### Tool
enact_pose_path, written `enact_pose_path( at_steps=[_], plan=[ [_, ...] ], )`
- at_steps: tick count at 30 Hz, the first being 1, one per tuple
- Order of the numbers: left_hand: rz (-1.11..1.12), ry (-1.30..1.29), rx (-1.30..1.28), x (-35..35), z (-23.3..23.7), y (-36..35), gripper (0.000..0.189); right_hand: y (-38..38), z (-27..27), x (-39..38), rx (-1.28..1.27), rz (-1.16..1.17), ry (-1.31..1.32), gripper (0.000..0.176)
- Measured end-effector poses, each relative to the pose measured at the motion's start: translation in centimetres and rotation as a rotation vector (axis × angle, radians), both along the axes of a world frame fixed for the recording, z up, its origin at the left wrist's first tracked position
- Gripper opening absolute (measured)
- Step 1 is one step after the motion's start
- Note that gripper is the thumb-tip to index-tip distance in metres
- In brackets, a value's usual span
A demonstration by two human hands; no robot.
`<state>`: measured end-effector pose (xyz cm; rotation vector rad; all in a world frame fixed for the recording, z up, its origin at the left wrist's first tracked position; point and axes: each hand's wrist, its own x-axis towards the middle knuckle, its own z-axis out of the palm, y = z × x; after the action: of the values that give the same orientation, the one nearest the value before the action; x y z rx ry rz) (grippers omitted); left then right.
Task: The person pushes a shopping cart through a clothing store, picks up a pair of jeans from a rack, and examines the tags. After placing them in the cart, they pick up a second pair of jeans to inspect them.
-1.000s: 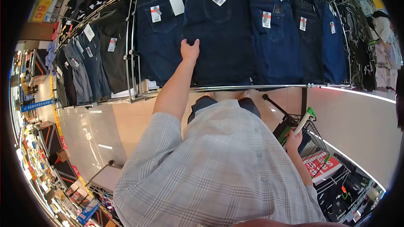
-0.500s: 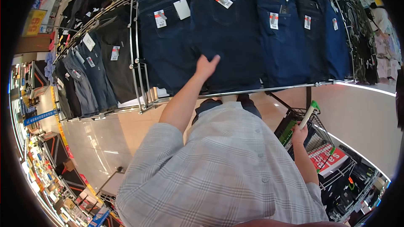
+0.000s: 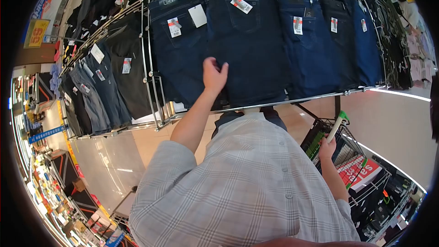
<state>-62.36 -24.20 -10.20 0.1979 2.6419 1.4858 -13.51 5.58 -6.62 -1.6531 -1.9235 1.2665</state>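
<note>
My left hand (image 3: 214,75) reaches up to a rack of hanging denim and curls its fingers on the left edge of a pair of dark blue jeans (image 3: 251,50) with a red-and-white tag. Another tagged dark pair (image 3: 176,41) hangs just to the left of it. My right hand (image 3: 327,147) is down at my side, closed around the white, green-tipped handle (image 3: 336,127) of a shopping cart (image 3: 344,152).
A chrome rail (image 3: 283,104) runs under the jeans. More blue jeans (image 3: 334,41) hang to the right, black and grey trousers (image 3: 105,87) on a second rack to the left. A red sale sign (image 3: 359,172) lies by the cart. Goods shelves (image 3: 50,187) line the lower left aisle.
My left hand slid down from higher on the jeans, opened wide, then closed its fingers on the fabric edge. My right hand stayed on the cart handle.
</note>
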Motion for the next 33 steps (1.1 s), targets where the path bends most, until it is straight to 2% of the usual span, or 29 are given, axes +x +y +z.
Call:
enact_pose_path(
  at_steps=[2, 3, 4, 5, 7, 8, 10, 14, 18, 20, 28, 31, 33],
  plan=[
    [0.049, 0.267, -0.066, -3.3, 1.1, 0.7, 0.065, -0.3, 0.3, -0.3, 0.0, 0.001, -0.003, 0.017],
    [0.036, 0.345, -0.041, -5.0, 1.2, 1.6, 0.071, -0.3, 0.3, -0.2, -0.002, 0.004, -0.01, 0.016],
    [-0.035, 0.457, -0.152, -6.9, 1.2, 2.3, 0.076, -0.3, 0.4, -0.3, -0.003, 0.008, -0.015, 0.016],
    [-0.035, 0.457, -0.147, -8.4, 1.3, 3.4, 0.076, -0.4, 0.7, -0.5, 0.001, 0.008, -0.015, 0.016],
    [-0.092, 0.167, -0.226, -10.7, 1.9, 5.5, 0.079, -0.6, 1.4, -1.1, -0.037, -0.009, -0.04, 0.016],
    [-0.093, 0.166, -0.221, -11.4, 2.2, 6.3, 0.079, -0.5, 1.1, -0.9, -0.017, 0.007, -0.033, 0.016],
    [-0.069, 0.0, -0.307, -12.4, 2.6, 7.8, 0.078, -0.5, 1.2, -1.0, -0.007, 0.001, -0.041, 0.016],
    [-0.1, -0.007, -0.313, -13.0, 2.6, 9.0, 0.064, -0.6, 1.5, -1.2, -0.017, -0.018, -0.039, 0.016],
    [-0.106, 0.018, -0.23, -12.2, 1.5, 8.6, 0.06, -0.8, 1.7, -1.3, -0.041, -0.024, -0.036, 0.015],
    [0.026, 0.008, -0.077, -10.9, 0.7, 7.4, 0.056, -0.7, 1.6, -1.2, -0.056, -0.039, -0.021, 0.015],
    [0.071, -0.039, -0.139, -9.6, -3.2, 5.2, 0.054, -0.5, 1.2, -1.1, -0.071, -0.037, 0.012, 0.015],
    [0.055, -0.099, -0.058, -9.5, -2.8, 4.9, 0.054, -0.5, 1.2, -1.1, -0.065, -0.037, 0.018, 0.015],
    [0.021, -0.23, 0.047, -9.1, -2.2, 4.6, 0.055, -0.5, 1.2, -1.2, -0.075, -0.035, 0.016, 0.015]
  ],
)
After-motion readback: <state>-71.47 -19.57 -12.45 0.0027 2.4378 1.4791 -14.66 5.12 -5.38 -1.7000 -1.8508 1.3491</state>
